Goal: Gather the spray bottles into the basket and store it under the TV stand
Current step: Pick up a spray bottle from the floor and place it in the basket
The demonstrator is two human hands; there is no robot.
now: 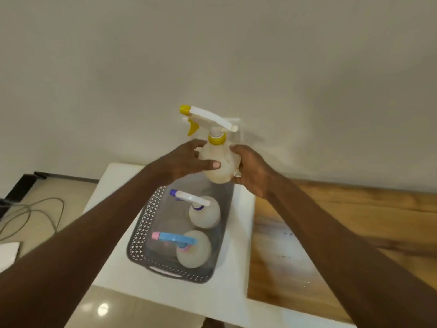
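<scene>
A grey perforated basket (144,233) stands on a white surface. Inside it stand two round cloudy spray bottles: one with a purple-tipped white sprayer (205,215) at the middle, one with a blue and pink sprayer (194,253) nearer me. A third bottle with a yellow-tipped white sprayer (216,159) is upright in the air above the basket's far end. My left hand (189,162) grips its left side with the thumb across the front. My right hand (250,169) grips its right side.
The white surface (113,263) joins a wooden top (331,221) on the right. A plain wall rises right behind the basket. On the left, grey cables (30,216) lie on the tiled floor beside a dark frame (21,185).
</scene>
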